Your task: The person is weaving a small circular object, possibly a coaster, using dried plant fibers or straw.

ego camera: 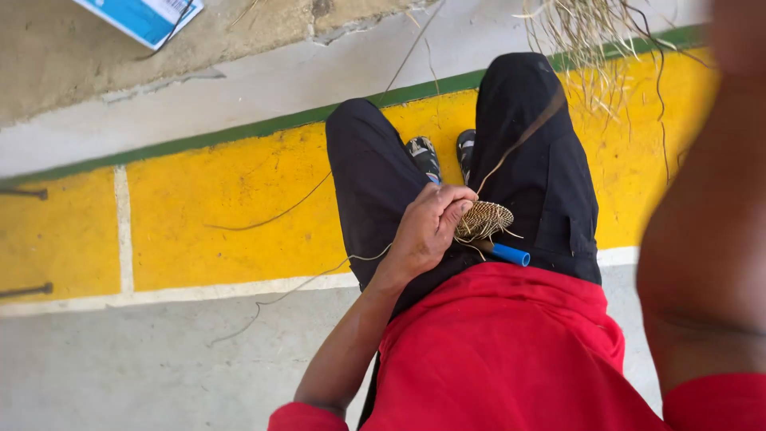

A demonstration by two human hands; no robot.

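the left hand [427, 227] sits at the centre of the frame, fingers curled shut on a small woven disc [484, 219] of pale straw that rests over the lap. a blue-handled tool [507, 254] lies just below the disc. the right arm fills the right edge (blurred, its hand out of sight). loose straw strands [594, 40] lie at the upper right on the yellow painted floor [223, 207].

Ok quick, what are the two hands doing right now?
Left hand: closed, gripping the small woven disc on the lap.
Right hand: cannot be told; only a blurred arm shows, the hand is out of view.
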